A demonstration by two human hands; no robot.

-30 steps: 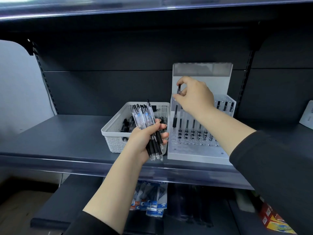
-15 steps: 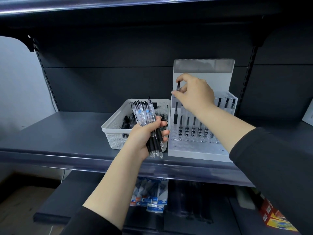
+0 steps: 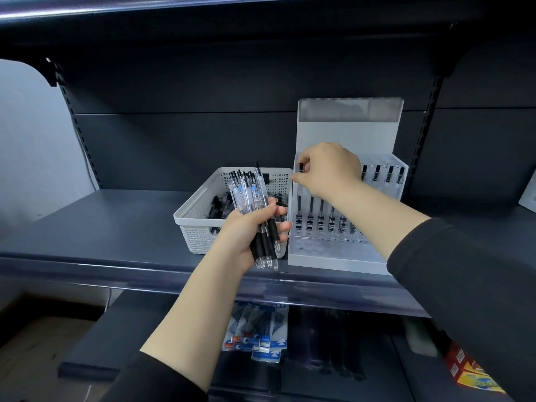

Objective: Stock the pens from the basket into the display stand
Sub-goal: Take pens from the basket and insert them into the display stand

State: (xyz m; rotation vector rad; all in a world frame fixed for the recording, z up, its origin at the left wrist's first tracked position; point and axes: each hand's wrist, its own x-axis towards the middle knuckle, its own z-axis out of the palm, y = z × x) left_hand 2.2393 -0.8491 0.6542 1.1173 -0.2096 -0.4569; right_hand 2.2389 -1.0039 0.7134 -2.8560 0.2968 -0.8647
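My left hand (image 3: 249, 230) grips a bundle of several clear pens with black grips (image 3: 251, 195), held in front of the white perforated basket (image 3: 197, 227). More black pens lie inside the basket. My right hand (image 3: 327, 169) is over the left end of the clear acrylic display stand (image 3: 333, 256) and pinches the black top of one pen (image 3: 300, 168), which stands upright and low in the stand's leftmost slot. Several pens stand in the stand's rows; the front row of holes shows open holes.
Basket and stand sit side by side on a dark shelf (image 3: 101, 233) with a dark back panel; another shelf hangs overhead. Below, a lower shelf holds blue-and-white packets (image 3: 255, 338) and red and yellow boxes (image 3: 470, 372) at the right. A white object (image 3: 529, 195) sits far right.
My right hand has moved down with the pinched pen, sinking it into the leftmost slot. My left hand keeps its bundle and has barely moved.
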